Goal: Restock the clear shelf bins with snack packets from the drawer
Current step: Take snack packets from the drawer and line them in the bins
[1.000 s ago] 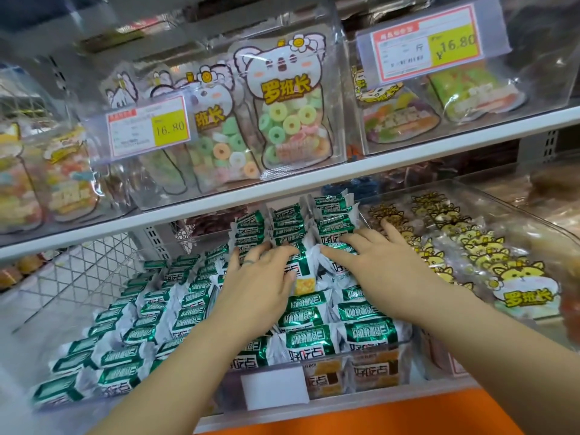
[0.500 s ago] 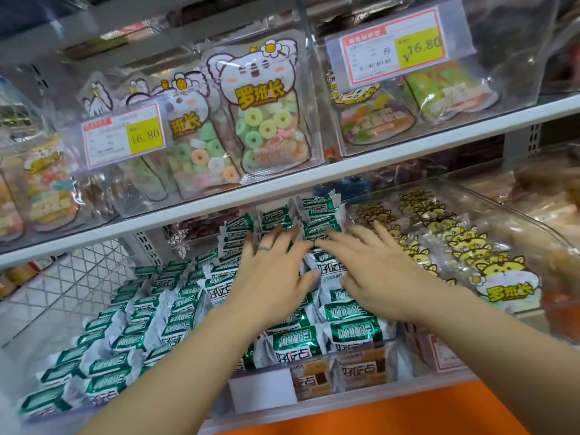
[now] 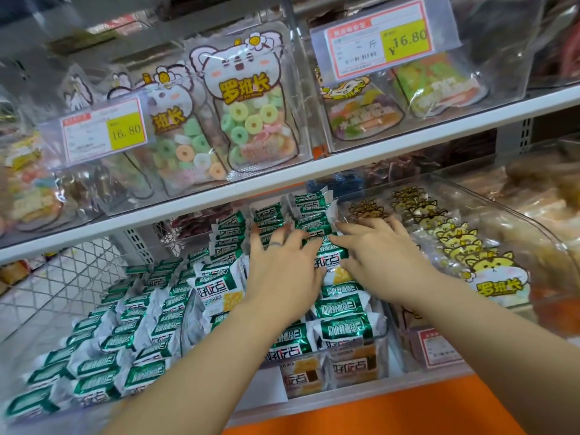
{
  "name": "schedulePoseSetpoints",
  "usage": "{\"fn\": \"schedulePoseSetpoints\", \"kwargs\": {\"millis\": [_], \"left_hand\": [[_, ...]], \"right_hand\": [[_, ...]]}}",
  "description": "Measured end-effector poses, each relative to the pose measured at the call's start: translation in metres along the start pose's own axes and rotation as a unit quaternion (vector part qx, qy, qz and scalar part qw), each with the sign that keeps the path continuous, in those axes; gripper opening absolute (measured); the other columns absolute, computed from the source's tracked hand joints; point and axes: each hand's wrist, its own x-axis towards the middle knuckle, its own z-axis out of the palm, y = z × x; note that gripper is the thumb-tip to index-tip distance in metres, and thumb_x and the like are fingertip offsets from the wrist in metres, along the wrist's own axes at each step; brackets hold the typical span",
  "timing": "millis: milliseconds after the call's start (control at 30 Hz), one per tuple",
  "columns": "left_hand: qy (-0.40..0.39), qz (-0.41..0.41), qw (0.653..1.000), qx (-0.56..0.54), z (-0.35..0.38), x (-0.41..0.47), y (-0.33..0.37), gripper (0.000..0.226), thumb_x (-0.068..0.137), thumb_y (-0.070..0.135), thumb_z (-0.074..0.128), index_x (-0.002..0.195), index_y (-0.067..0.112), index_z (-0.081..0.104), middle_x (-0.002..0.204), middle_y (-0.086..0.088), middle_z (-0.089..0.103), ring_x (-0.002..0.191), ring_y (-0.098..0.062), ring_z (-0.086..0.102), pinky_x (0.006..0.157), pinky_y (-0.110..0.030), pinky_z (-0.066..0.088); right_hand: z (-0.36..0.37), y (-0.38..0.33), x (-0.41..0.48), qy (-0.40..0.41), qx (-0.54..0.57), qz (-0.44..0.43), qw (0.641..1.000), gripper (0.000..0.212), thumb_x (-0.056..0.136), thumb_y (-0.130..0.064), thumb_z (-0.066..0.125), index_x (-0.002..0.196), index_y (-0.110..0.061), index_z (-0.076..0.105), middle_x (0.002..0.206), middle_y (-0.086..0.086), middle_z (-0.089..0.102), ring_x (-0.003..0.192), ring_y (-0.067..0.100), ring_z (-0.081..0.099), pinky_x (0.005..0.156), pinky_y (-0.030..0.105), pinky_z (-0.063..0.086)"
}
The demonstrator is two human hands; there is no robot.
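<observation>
We see the left hand (image 3: pixel 282 274) and right hand (image 3: pixel 379 255) side by side, palms down, on the packets (image 3: pixel 342 306) in the middle bin (image 3: pixel 351 350). Both hands are spread, fingers straight. They press flat on the packets and grip nothing. The left hand's fingertips point to 12 o'clock and touch the upright rows at the back of the bin; a ring (image 3: pixel 274 245) sits on one finger. The right hand lies just at its 3 o'clock, fingers aimed at about 11 o'clock, its forefinger near the left hand's fingers. More packets fill the bin from the wrists down to 6 o'clock, in two columns reaching the clear front wall.

At 9 o'clock of the hands, side rows (image 3: pixel 103 340) of the same packets lie slanted, with wire mesh (image 3: pixel 62 277) behind them at 10 o'clock. At 3 o'clock a right bin (image 3: pixel 514 215) holds cartoon bags (image 3: pixel 489 271) with yellow faces. A white shelf (image 3: pixel 314 186) runs across at 12 o'clock, carrying clear bins of ring-candy bags (image 3: pixel 248 120) and two red-and-yellow tags (image 3: pixel 379 45) reading 16.80. An orange panel (image 3: pixel 392 412) lies at 6 o'clock below the bins.

The packets are small pillow packs, white with a shiny green band and dark lettering. Some show a yellow patch.
</observation>
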Motion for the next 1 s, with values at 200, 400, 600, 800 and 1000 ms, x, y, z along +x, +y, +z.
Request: {"fn": "schedulePoseSetpoints", "kwargs": {"millis": [200, 400, 600, 800, 1000], "left_hand": [[-0.005, -0.023, 0.997, -0.073, -0.006, 0.018, -0.006, 0.062, 0.095, 0.058, 0.029, 0.149, 0.029, 0.018, 0.157, 0.006, 0.019, 0.144, -0.016, 0.017, 0.116, -0.054, 0.001], [-0.059, 0.027, 0.997, -0.042, -0.001, 0.035, 0.001, 0.059, 0.099, 0.052, 0.016, 0.151, 0.025, 0.016, 0.160, 0.008, 0.011, 0.146, -0.013, 0.012, 0.115, -0.054, -0.005], [-0.128, 0.081, 0.980, -0.126, -0.012, 0.045, -0.015, 0.051, 0.102, 0.043, 0.021, 0.150, 0.030, 0.020, 0.159, 0.010, 0.014, 0.145, -0.014, 0.018, 0.118, -0.044, 0.014], [-0.129, 0.017, 0.987, -0.096, -0.008, 0.072, -0.026, 0.053, 0.101, 0.048, 0.020, 0.151, 0.032, 0.012, 0.160, 0.009, 0.005, 0.147, -0.018, 0.010, 0.118, -0.045, 0.015], [-0.143, 0.002, 0.987, -0.071, 0.004, 0.082, -0.026, 0.054, 0.096, 0.057, 0.024, 0.144, 0.033, 0.032, 0.152, 0.000, 0.035, 0.131, -0.025, 0.042, 0.103, -0.042, 0.040]], "right_hand": [[-0.008, 0.013, -0.005, 0.008, 0.158, 0.014, 0.987, 0.062, 0.094, -0.043, 0.051, 0.150, -0.027, 0.026, 0.155, -0.001, 0.027, 0.141, 0.018, 0.026, 0.111, 0.030, 0.024], [0.002, 0.017, 0.001, -0.020, 0.160, 0.009, 0.987, 0.070, 0.094, -0.034, 0.054, 0.152, -0.021, 0.017, 0.157, -0.003, 0.023, 0.142, 0.013, 0.024, 0.111, 0.022, 0.021], [0.000, 0.010, 0.014, -0.038, 0.131, -0.038, 0.990, 0.079, 0.078, -0.043, 0.048, 0.151, -0.026, 0.021, 0.156, -0.003, 0.026, 0.139, 0.019, 0.030, 0.114, 0.036, 0.027], [0.002, 0.012, 0.024, -0.037, 0.142, -0.019, 0.989, 0.082, 0.082, -0.039, 0.058, 0.152, -0.024, 0.018, 0.158, -0.004, 0.018, 0.143, 0.015, 0.020, 0.116, 0.034, 0.023], [0.004, 0.015, 0.027, -0.028, 0.145, -0.035, 0.988, 0.084, 0.080, -0.042, 0.059, 0.152, -0.025, 0.019, 0.156, -0.007, 0.024, 0.140, 0.009, 0.026, 0.113, 0.026, 0.026]]}}
